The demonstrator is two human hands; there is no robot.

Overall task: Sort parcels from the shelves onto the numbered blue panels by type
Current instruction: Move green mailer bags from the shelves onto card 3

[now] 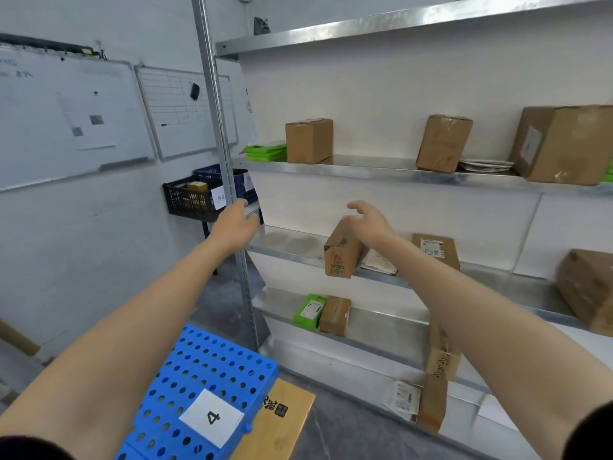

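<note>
Small cardboard box [341, 252] looks stiff and light; take its sides. Right hand [368, 224], grip apart, hovers above it. Left hand [234, 224], at nine o'clock, is also apart.

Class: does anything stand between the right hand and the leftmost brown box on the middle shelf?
Nothing visible does. The right hand is open just above the top of the box. The flat parcel lies to the box's right, not between them.

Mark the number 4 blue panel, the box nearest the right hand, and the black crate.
blue panel 4 [205, 360]: head view, bare perforated top.
cardboard box [341, 257]: head view, printed front face.
black crate [181, 202]: head view, lattice front wall.
</note>
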